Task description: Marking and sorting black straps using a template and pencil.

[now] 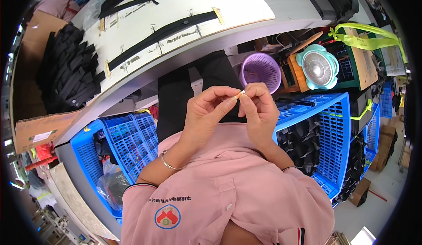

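Head view: I have both hands raised in front of my chest, fingertips meeting. My left hand and right hand pinch one small white piece between thumbs and forefingers, the other fingers curled loosely. The piece sits above a black cloth that hangs off the table. I judge this a fine fingertip step, a working or turning of the piece; the next move calls for a steady pinch and a small careful motion. What the piece is I cannot tell: it is tiny and mostly covered. A purple basket stands just behind, with blue crates on either side.
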Available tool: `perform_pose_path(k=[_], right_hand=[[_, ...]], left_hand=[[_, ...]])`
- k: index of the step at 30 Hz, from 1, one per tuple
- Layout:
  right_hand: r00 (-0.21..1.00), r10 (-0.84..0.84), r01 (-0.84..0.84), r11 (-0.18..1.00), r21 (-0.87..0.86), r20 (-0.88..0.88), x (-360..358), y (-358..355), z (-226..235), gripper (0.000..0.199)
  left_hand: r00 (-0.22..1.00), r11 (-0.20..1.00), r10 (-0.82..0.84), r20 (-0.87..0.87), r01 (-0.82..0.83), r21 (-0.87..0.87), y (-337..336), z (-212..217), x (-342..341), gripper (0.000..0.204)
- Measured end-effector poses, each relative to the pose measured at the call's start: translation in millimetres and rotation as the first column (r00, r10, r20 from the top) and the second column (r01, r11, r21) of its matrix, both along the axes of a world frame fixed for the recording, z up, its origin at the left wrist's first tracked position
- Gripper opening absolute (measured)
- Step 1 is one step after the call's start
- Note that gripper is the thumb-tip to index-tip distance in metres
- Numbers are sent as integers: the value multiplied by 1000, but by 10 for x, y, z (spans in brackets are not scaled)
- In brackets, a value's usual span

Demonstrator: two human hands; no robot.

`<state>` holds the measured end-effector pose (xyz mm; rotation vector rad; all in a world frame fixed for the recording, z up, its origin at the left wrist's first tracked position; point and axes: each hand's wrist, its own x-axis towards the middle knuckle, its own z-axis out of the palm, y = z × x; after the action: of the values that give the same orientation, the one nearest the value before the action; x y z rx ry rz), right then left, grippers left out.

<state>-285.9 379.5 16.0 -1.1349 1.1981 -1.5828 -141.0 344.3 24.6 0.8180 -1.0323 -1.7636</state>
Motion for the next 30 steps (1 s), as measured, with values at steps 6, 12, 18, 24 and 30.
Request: perform_pose_path(k=[6, 12, 18, 24, 30], right_hand=[[997, 72, -72, 997, 2, 25, 31, 48, 6, 8], [999, -18, 18, 1000, 19, -34, 20, 30, 25, 9], [973, -134, 133, 991, -17, -187, 34, -20, 42, 15], [904, -201, 167, 978, -123, -377, 47, -48, 40, 12], [835, -263, 190, 962, -195, -483, 49, -91, 41, 13]], left_hand=[[999, 999, 24, 40, -23, -35, -5, -36, -8, 19], [999, 999, 41, 30, -42, 26, -27, 19, 5, 26], [999, 998, 48, -11, -48, 37, -26, 3, -9, 29], [999, 999, 19, -35, -17, 47, -40, 0, -17, 30], [999, 998, 12, -40, -10, 57, -53, -40, -8, 30]])
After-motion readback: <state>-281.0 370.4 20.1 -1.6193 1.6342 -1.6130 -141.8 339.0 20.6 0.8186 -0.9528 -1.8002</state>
